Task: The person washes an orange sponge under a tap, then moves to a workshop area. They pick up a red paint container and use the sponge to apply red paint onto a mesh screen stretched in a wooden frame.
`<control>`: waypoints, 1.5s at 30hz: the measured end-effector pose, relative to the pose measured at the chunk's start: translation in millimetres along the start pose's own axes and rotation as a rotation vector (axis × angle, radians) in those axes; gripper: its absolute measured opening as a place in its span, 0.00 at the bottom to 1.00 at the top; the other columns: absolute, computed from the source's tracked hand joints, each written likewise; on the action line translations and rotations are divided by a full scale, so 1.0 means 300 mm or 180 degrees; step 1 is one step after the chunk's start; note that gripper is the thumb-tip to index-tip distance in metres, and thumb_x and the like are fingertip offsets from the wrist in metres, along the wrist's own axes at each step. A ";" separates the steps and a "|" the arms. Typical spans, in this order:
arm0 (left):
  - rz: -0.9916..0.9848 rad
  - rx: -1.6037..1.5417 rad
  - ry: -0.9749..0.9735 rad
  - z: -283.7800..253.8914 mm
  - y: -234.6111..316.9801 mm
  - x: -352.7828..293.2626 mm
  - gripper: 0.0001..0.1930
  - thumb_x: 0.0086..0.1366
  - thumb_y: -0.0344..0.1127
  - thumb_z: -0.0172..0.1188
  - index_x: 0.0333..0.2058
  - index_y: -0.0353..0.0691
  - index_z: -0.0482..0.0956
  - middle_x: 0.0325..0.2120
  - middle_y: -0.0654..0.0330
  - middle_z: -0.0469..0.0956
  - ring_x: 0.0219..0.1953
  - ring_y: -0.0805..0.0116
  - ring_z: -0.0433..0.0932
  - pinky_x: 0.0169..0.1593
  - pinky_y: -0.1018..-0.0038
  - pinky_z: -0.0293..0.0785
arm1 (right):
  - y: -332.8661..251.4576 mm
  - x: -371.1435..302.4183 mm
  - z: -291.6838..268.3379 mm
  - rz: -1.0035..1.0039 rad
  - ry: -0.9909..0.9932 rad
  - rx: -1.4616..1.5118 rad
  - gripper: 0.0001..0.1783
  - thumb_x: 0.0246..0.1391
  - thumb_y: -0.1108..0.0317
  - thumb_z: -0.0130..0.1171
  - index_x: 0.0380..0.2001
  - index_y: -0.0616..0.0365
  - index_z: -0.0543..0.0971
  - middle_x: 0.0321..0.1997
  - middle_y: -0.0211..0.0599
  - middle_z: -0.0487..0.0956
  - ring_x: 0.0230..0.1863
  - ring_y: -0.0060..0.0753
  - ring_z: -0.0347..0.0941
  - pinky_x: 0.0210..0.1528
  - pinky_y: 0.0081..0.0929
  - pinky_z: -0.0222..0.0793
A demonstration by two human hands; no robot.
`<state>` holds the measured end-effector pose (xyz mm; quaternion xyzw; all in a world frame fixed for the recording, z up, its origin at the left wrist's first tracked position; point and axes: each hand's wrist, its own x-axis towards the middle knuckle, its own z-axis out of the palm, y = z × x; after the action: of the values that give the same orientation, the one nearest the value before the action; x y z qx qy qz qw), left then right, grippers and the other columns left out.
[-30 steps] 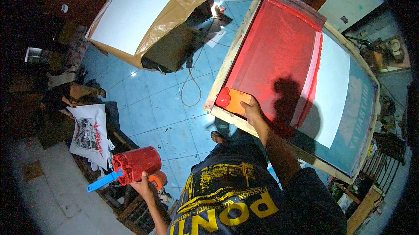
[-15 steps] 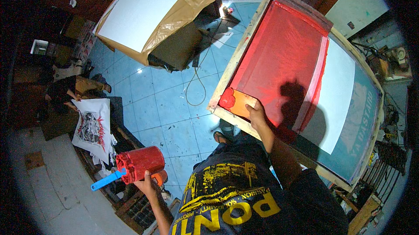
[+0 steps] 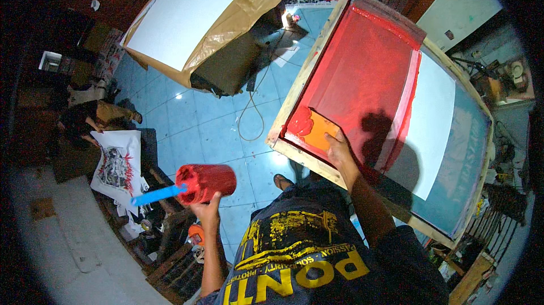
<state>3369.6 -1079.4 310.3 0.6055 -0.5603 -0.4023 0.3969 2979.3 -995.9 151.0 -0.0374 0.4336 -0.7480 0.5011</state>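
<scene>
My left hand (image 3: 208, 207) grips a red-smeared ink tub (image 3: 211, 183) from beneath, tilted on its side with its mouth facing left. A blue spatula (image 3: 156, 195) sticks out of the mouth. In my right hand (image 3: 340, 151) is a flat orange scraper card (image 3: 322, 130), with a thick blob of red ink (image 3: 301, 121) at its far left edge. The card is over the near left corner of a wooden-framed printing screen (image 3: 307, 163); whether it touches the mesh I cannot tell. Red ink covers much of the screen, and white paper (image 3: 435, 135) shows through beside it.
A red-stained bar (image 3: 391, 20) lies across the screen's far end. Brown-wrapped bulk with a white sheet (image 3: 181, 21) on top stands at far left. Another person (image 3: 85, 121) holds a printed sheet (image 3: 117, 163) at left. A cable (image 3: 241, 126) loops over the blue tiles.
My left hand has moved right and up with the tub and spatula, uncovering an orange object below. My right hand and the card have shifted slightly right and down.
</scene>
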 end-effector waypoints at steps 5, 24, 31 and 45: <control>0.0835 0.0255 -0.0736 0.300 0.058 0.061 0.45 0.38 0.33 0.77 0.54 0.33 0.59 0.46 0.51 0.72 0.49 0.60 0.73 0.54 0.65 0.69 | -0.241 -0.064 0.060 -0.0425 0.0380 -0.0429 0.25 0.53 0.77 0.56 0.55 0.55 0.66 0.52 0.36 0.74 0.55 0.33 0.68 0.58 0.35 0.64; 0.1595 -0.0314 -0.1156 0.703 0.607 0.010 0.38 0.37 0.42 0.75 0.46 0.35 0.64 0.40 0.47 0.74 0.44 0.52 0.76 0.47 0.63 0.71 | -0.665 -0.371 0.578 -0.3211 0.0734 -0.2846 0.16 0.56 0.78 0.52 0.49 0.67 0.69 0.44 0.47 0.77 0.45 0.35 0.75 0.49 0.31 0.69; 0.1405 -0.0259 -0.1143 0.665 0.629 -0.010 0.40 0.38 0.41 0.75 0.48 0.36 0.64 0.42 0.49 0.75 0.46 0.55 0.76 0.50 0.65 0.70 | -0.645 -0.364 0.579 -0.4851 -0.0005 -0.4166 0.14 0.50 0.85 0.54 0.41 0.63 0.73 0.40 0.52 0.80 0.41 0.48 0.80 0.41 0.34 0.77; 0.1631 -0.0354 -0.0943 0.648 0.612 -0.024 0.39 0.37 0.42 0.75 0.47 0.35 0.65 0.40 0.47 0.76 0.44 0.52 0.77 0.47 0.63 0.72 | -0.734 -0.413 0.469 -0.4572 -0.1146 -0.5113 0.16 0.46 0.78 0.55 0.42 0.59 0.76 0.47 0.48 0.77 0.47 0.48 0.76 0.47 0.36 0.76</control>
<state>3122.0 -1088.6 411.5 0.3565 -0.7238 -0.4031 0.4318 2951.7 -958.2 436.5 -0.7068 0.5927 -0.3483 -0.1668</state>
